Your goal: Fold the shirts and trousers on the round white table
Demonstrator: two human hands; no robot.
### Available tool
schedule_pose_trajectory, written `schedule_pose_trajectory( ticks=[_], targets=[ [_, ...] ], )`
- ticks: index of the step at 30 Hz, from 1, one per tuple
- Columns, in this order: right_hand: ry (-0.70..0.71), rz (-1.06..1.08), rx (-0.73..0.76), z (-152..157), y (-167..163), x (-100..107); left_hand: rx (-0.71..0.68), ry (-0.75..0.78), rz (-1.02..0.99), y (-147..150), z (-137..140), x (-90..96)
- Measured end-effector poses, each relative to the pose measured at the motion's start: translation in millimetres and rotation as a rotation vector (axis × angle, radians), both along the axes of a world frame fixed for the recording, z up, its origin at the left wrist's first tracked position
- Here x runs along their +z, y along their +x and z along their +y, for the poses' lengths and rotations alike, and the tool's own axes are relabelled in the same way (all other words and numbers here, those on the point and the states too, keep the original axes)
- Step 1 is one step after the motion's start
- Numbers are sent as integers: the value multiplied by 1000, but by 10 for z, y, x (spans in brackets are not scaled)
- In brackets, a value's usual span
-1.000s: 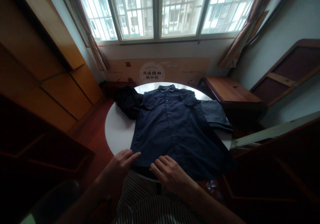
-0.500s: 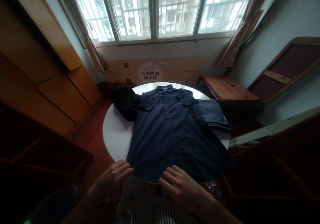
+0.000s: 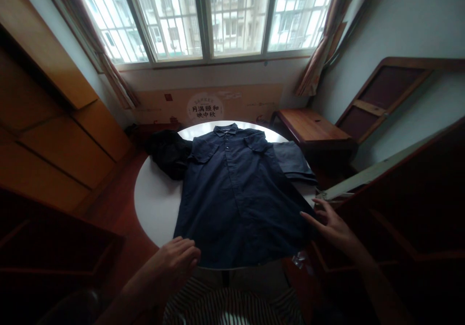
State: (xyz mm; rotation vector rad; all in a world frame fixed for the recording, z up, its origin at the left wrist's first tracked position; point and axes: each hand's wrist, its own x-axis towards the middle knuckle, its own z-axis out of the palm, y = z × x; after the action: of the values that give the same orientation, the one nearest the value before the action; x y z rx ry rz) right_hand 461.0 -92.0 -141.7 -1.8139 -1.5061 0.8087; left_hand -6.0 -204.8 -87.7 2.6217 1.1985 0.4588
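A dark navy short-sleeved shirt (image 3: 232,199) lies spread front side up on a round white table (image 3: 150,201), its collar toward the window and its hem toward me. At the hem's left corner, my left hand (image 3: 179,257) has its fingers curled together on the cloth. My right hand (image 3: 330,225) is beside the hem's right corner, thumb and fingers apart; whether it touches the cloth is unclear. Black bunched cloth (image 3: 169,153) rests left of the shirt's sleeve. Grey folded cloth (image 3: 292,160) lies partly under the shirt's right side.
A low wooden table (image 3: 314,126) stands behind at the right. Dark wooden furniture (image 3: 392,218) flanks me at the right, and wooden cabinets (image 3: 61,146) line the left. A small shiny clear item (image 3: 300,259) shows below the table's edge.
My right hand has moved from the middle of the hem to the right corner and spread its fingers. My left hand stays at the left corner. The camera view has shifted to the right.
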Motion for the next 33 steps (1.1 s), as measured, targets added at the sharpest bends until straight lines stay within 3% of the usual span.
schedule_pose_trajectory(
  ticks=[5,12,16,19,22,25,30,33],
  targets=[
    [-111,362,58,-103,-104,94,169,111,-44,202,277,-58],
    [-85,468,-6,-367,-162,443,178,80,15,-136,148,-267],
    [-54,405,-14,-444,-206,578,187,94,-4,-357,-13,-408],
    [-25,370,-4,-444,-232,612,104,128,-8,-465,-63,-466],
    [5,349,7,-445,-232,617,-1,121,-3,-519,-63,-459],
    [57,271,36,-469,-175,595,-19,79,-1,-535,-72,-384],
    [111,63,87,-475,-27,444,44,-74,-56,-560,-54,-170],
    [301,-160,-3,-393,-98,387,246,-49,-259,-648,254,-111]
  ],
)
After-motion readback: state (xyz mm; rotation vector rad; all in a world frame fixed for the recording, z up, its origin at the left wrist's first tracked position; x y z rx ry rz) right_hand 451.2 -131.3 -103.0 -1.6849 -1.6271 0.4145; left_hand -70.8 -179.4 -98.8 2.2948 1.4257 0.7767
